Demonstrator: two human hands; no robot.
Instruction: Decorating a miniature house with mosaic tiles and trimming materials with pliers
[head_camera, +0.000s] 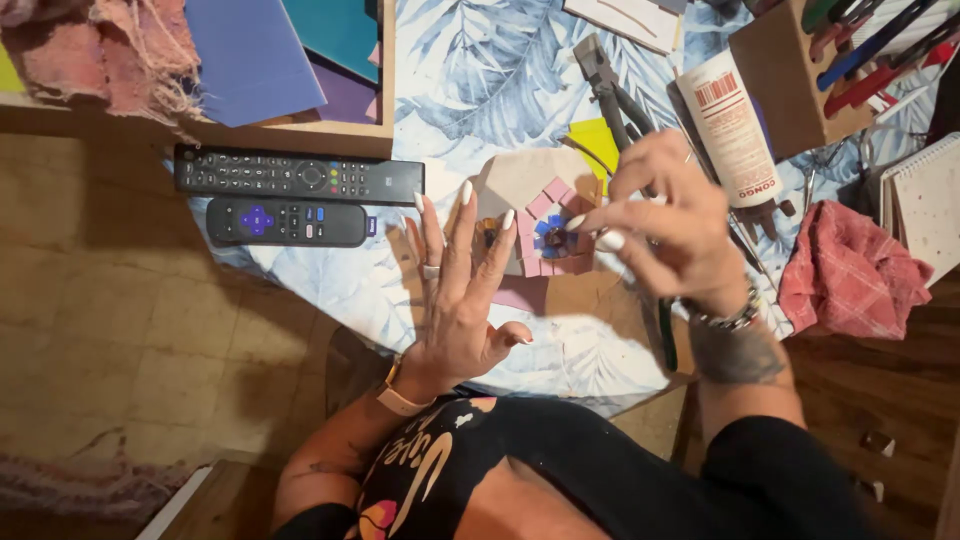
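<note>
The house-shaped mosaic piece (535, 215) with pink and blue tiles lies mid-bench (480, 80), the left hand (460, 290) splayed open touching its edge at nine o'clock, the right hand (655, 225) pinching fingertips over it from three o'clock, two remotes (295, 195) farther left.

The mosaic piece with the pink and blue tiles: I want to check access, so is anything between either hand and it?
Nothing visible does. The left hand lies with its fingers over the left edge of the mosaic piece, and the right hand reaches its fingertips to the tiles. The nippers and glue bottle lie behind.
</note>
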